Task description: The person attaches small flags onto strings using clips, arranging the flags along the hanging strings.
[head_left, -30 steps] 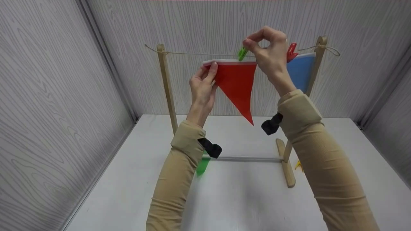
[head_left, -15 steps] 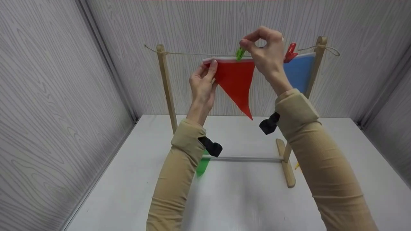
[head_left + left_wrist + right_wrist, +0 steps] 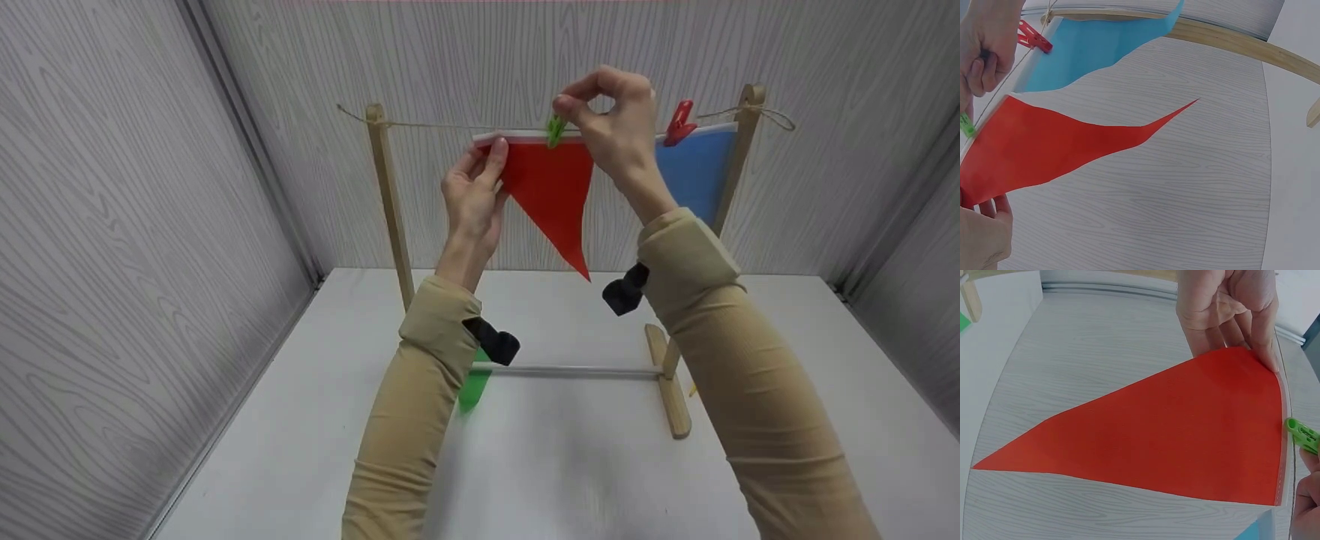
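A red triangular pennant (image 3: 551, 184) with a white top hem hangs point down just below the string (image 3: 435, 126). My left hand (image 3: 474, 199) pinches its upper left corner between thumb and fingers. With thumb and forefinger, my right hand (image 3: 619, 124) pinches a green clothespin (image 3: 555, 131). The clothespin's tips sit at the white hem near the middle of the pennant's top edge, as the right wrist view's clothespin (image 3: 1302, 433) also shows. To the right, a blue pennant (image 3: 697, 176) hangs from the string, held by a red clothespin (image 3: 680, 124).
Two wooden posts, the left post (image 3: 391, 202) and right post (image 3: 742, 142), carry the string. A pale rod (image 3: 570, 370) joins them low down, meeting a wooden foot (image 3: 675, 405). Something green (image 3: 472, 390) lies behind my left forearm. A yellow tip (image 3: 693, 390) shows beside my right sleeve.
My right hand has shifted left and slightly down with the green clothespin, bringing it onto the hem. The red pennant's top edge has risen closer to the string. My left hand keeps its pinch.
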### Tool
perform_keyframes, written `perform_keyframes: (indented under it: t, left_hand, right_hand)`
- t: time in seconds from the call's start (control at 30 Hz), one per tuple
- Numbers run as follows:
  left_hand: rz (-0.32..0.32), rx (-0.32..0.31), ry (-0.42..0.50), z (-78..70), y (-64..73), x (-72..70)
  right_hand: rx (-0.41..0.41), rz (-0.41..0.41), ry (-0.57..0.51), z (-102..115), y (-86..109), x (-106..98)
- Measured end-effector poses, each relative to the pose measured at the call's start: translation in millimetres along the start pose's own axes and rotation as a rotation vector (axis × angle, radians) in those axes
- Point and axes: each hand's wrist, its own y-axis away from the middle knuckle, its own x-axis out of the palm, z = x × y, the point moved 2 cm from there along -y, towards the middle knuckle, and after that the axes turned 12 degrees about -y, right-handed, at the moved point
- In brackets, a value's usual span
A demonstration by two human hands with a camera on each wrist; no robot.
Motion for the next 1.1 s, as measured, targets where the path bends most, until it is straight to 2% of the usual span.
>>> perform_keyframes:
  t: [0.33, 0.57, 0.87, 1.1]
  left_hand:
    - [-0.007, 0.008, -0.022, -0.8, -0.4, 1.2]
    - [-0.011, 0.007, -0.023, -1.1, -1.4, 2.3]
    - [-0.003, 0.018, -0.022, -0.6, -0.8, 2.0]
    - [0.001, 0.018, -0.033, -0.3, 0.3, 1.0]
  right_hand:
    - [0.006, 0.037, 0.012, -1.5, 1.2, -0.2]
    - [0.073, 0.077, 0.046, 1.6, 1.4, -1.7]
    - [0.153, 0.112, 0.036, 1.8, 4.5, -3.9]
    - [0.171, 0.129, 0.019, -0.2, 7.3, -5.8]
